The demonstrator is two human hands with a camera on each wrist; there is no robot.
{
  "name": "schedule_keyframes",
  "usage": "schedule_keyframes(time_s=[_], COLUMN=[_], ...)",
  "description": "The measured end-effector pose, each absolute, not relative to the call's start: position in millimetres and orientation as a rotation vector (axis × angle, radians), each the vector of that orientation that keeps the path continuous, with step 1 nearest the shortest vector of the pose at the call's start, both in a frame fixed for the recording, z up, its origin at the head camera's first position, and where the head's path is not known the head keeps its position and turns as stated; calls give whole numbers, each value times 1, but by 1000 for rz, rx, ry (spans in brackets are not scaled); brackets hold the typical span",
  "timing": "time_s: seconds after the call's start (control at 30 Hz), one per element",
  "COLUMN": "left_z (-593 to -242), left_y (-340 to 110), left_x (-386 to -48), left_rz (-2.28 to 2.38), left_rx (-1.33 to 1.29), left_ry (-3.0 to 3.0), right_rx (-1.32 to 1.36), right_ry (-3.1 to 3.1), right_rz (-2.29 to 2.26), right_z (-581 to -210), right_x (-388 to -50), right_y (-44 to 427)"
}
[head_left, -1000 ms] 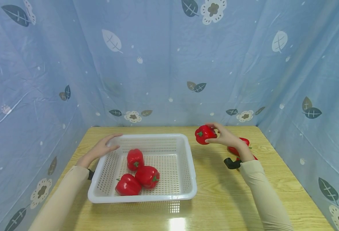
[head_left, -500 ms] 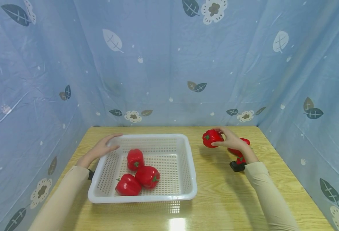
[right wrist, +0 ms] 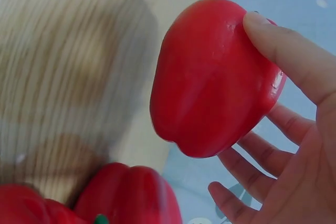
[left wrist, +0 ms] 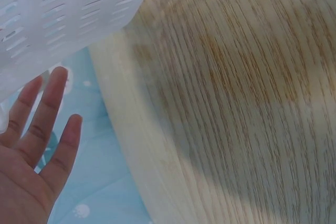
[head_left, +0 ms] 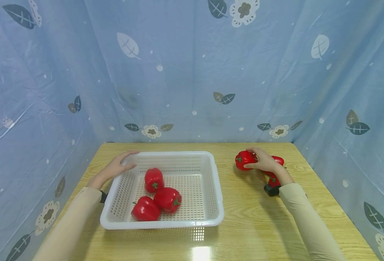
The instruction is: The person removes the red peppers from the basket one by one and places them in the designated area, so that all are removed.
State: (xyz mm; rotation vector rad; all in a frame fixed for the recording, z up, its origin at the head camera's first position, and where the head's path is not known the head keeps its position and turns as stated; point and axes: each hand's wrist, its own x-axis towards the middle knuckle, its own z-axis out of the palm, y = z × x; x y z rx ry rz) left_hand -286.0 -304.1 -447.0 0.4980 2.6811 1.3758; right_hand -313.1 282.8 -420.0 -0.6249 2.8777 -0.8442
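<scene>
While holding the left hand point(head_left: 116, 166) loosely spread, fingers nearly straight, at the back-left corner of the white basket point(head_left: 162, 224), grips nothing there; cannot tell of any pressure on the rim. Further right, shows three red peppers point(head_left: 167, 200) clustered inside. Well apart from the basket, on the far side of the wooden table point(head_left: 244, 217), pinches the held pepper point(head_left: 244, 160) between thumb and fingers of the right hand point(head_left: 262, 160), spread only to its girth. Has just shifted rightward and lower, nearer to the other peppers point(head_left: 278, 160), partly hidden; judging from that, remains mid-transfer, not yet released.
</scene>
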Motion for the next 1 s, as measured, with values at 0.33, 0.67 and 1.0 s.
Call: schedule_keyframes(time_s=[0.33, 0.67, 1.0], left_z=[-446, -447, -446], left_y=[-303, -304, -303], left_x=[-285, -287, -286], left_rz=[1383, 1391, 1385], left_rx=[499, 496, 498], left_ry=[2669, 2661, 2661], right_rx=[-588, -570, -558], right_ry=[2944, 2981, 2942], right_rz=[-650, -500, -498], right_z=[-430, -433, -427], right_x=[-315, -315, -313], right_y=[284, 287, 288])
